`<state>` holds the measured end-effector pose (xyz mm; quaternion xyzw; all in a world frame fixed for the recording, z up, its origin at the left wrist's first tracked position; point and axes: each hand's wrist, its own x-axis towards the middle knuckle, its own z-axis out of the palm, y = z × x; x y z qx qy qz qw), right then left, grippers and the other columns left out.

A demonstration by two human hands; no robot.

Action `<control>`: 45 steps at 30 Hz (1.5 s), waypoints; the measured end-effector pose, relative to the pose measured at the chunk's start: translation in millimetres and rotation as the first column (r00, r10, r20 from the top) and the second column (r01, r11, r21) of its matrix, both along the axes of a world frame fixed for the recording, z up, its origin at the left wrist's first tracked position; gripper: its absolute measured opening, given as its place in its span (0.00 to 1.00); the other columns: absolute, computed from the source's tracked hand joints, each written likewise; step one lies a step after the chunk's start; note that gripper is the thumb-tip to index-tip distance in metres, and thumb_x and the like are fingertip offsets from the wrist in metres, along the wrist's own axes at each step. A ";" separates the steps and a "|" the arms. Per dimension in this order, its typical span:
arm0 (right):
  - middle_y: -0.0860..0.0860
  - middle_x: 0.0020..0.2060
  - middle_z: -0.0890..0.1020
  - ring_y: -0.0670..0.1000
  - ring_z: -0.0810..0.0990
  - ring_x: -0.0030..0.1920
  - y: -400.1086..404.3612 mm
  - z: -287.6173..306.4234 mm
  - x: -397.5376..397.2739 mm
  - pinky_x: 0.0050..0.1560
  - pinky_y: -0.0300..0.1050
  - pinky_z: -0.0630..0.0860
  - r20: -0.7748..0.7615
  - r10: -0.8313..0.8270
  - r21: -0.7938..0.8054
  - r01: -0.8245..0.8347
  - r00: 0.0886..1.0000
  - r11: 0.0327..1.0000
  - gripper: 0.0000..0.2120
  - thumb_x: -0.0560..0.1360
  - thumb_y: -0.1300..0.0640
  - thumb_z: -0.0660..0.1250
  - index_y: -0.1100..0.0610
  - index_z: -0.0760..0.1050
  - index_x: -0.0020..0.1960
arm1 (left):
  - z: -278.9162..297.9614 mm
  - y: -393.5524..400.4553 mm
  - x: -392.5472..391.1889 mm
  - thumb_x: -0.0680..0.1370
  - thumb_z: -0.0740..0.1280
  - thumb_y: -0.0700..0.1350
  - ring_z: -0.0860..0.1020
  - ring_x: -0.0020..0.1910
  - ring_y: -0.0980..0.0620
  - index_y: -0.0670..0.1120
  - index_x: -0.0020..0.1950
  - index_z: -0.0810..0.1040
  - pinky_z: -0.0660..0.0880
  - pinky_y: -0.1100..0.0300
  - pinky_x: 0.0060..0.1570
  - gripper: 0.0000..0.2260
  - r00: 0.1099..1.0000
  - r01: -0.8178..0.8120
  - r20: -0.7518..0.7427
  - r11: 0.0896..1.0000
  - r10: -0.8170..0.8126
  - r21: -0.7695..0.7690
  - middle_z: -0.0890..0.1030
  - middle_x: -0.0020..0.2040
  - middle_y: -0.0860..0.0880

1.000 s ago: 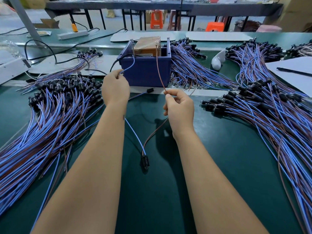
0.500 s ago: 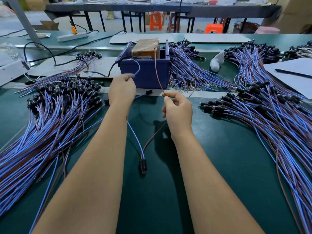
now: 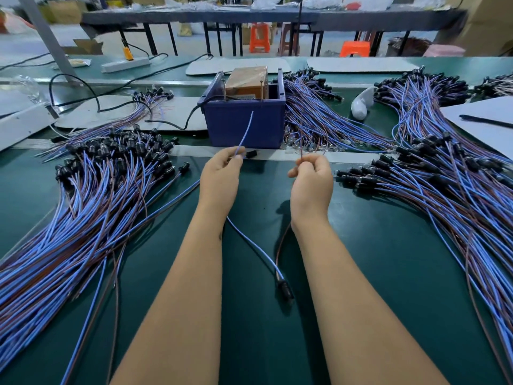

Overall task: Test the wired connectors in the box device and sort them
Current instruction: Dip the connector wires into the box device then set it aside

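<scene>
1. We see the left hand with its grip clamped on the blue wire, pinched between thumb and fingertips; the free end of the wire rises in front of the box.
2. The right hand has its grip clamped on the brown wire, fingers curled round it; the short free end points up, just short of the box.
3. Both wires pass under the wrists and meet at one black connector, which lies on the green desk between the forearms, near the right forearm.
4. The box is dark blue and open at the top, standing at the far edge of the desk, ahead of both hands. It holds a brown block, and a black cable leaves its left side.
5. We see a left pile of wired connectors fanned over the desk left of the left arm, black heads at the far end.
6. A right pile lies right of the right arm, with more bundles behind and beside the box.
7. A white sheet carrying a black pen lies at far right.
</scene>
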<state>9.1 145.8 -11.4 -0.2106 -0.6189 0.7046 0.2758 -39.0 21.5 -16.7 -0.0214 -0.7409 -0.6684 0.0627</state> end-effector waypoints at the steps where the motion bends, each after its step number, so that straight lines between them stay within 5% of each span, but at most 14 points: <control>1: 0.48 0.30 0.74 0.41 0.66 0.24 0.5 1.0 -0.1 0.28 0.35 0.63 -0.015 -0.002 -0.044 0.002 1.000 0.999 0.11 0.74 0.67 0.56 0.54 0.70 0.40 | 0.7 -1.2 3.3 0.82 0.62 0.45 0.66 0.28 0.61 0.53 0.55 0.81 0.64 0.68 0.29 0.09 0.999 0.034 -0.021 0.999 -0.034 0.011 0.71 0.28 0.60; 5: 0.47 0.30 0.69 0.45 0.63 0.29 2.1 6.0 -0.8 0.30 0.37 0.60 -0.104 0.041 -0.215 -0.063 0.994 0.975 0.08 0.77 0.63 0.63 0.54 0.73 0.41 | 4.4 -8.7 14.5 0.82 0.63 0.47 0.62 0.24 0.60 0.52 0.53 0.84 0.60 0.68 0.25 0.09 0.965 0.257 -0.029 0.963 -0.260 -0.076 0.65 0.24 0.59; 10: 0.47 0.27 0.67 0.44 0.59 0.23 11.3 6.9 2.4 0.24 0.36 0.56 -0.203 0.157 -0.354 -0.222 0.967 0.909 0.08 0.81 0.56 0.62 0.56 0.79 0.47 | 10.6 -17.7 18.8 0.82 0.64 0.46 0.58 0.28 0.55 0.53 0.49 0.85 0.56 0.63 0.27 0.09 0.927 0.375 0.027 0.924 -0.374 -0.075 0.62 0.28 0.54; 17: 0.46 0.28 0.67 0.44 0.57 0.23 15.5 11.8 5.6 0.25 0.37 0.51 -0.331 0.257 -0.440 -0.389 0.908 0.809 0.05 0.78 0.58 0.67 0.53 0.81 0.44 | 11.1 -20.6 22.2 0.81 0.66 0.45 0.73 0.28 0.71 0.49 0.54 0.84 0.64 0.81 0.30 0.07 0.907 0.416 0.021 0.888 -0.420 -0.197 0.74 0.25 0.66; 22: 0.46 0.27 0.70 0.44 0.58 0.23 15.9 11.2 7.1 0.26 0.38 0.50 -0.363 0.268 -0.460 -0.422 0.892 0.781 0.08 0.78 0.59 0.67 0.51 0.81 0.42 | 10.6 -21.6 20.6 0.80 0.67 0.48 0.71 0.27 0.66 0.52 0.51 0.85 0.63 0.76 0.28 0.07 0.909 0.412 0.032 0.889 -0.415 -0.200 0.73 0.25 0.64; 25: 0.46 0.28 0.71 0.44 0.59 0.22 16.9 9.6 6.5 0.25 0.37 0.52 -0.385 0.268 -0.484 -0.440 0.883 0.756 0.09 0.78 0.58 0.66 0.50 0.82 0.41 | 10.0 -24.1 17.7 0.78 0.68 0.51 0.61 0.27 0.57 0.55 0.46 0.86 0.61 0.66 0.28 0.07 0.915 0.404 0.060 0.900 -0.399 -0.162 0.66 0.27 0.58; 31: 0.46 0.28 0.72 0.44 0.59 0.22 23.6 8.8 6.7 0.26 0.37 0.51 -0.395 0.288 -0.509 -0.468 0.873 0.722 0.07 0.79 0.55 0.62 0.52 0.80 0.48 | 9.2 -30.0 11.8 0.79 0.67 0.44 0.65 0.27 0.56 0.52 0.38 0.86 0.65 0.66 0.27 0.12 0.963 0.269 0.026 0.962 -0.268 -0.038 0.68 0.28 0.53; 36: 0.46 0.25 0.68 0.45 0.56 0.22 23.8 9.5 6.5 0.24 0.38 0.51 -0.390 0.317 -0.515 -0.490 0.865 0.703 0.15 0.82 0.48 0.56 0.52 0.80 0.49 | 6.5 -31.0 10.6 0.79 0.68 0.44 0.63 0.26 0.56 0.52 0.38 0.85 0.63 0.68 0.25 0.11 0.978 0.207 0.006 0.978 -0.207 -0.024 0.67 0.27 0.53; 40: 0.46 0.23 0.63 0.45 0.54 0.22 23.3 8.5 5.3 0.23 0.37 0.51 -0.319 0.261 -0.470 -0.391 0.911 0.791 0.17 0.84 0.47 0.53 0.53 0.77 0.48 | 4.3 -30.3 8.4 0.80 0.66 0.44 0.65 0.25 0.57 0.50 0.40 0.82 0.66 0.67 0.25 0.11 0.990 0.138 0.029 0.990 -0.139 0.021 0.69 0.26 0.55; 45: 0.45 0.30 0.67 0.43 0.61 0.29 15.6 5.7 3.2 0.29 0.36 0.59 -0.075 0.169 -0.119 -0.177 0.983 0.977 0.16 0.84 0.53 0.54 0.53 0.78 0.46 | 4.6 -27.6 6.8 0.82 0.62 0.44 0.66 0.23 0.58 0.48 0.43 0.79 0.66 0.67 0.23 0.09 0.999 -0.042 0.013 0.993 0.041 0.107 0.70 0.24 0.56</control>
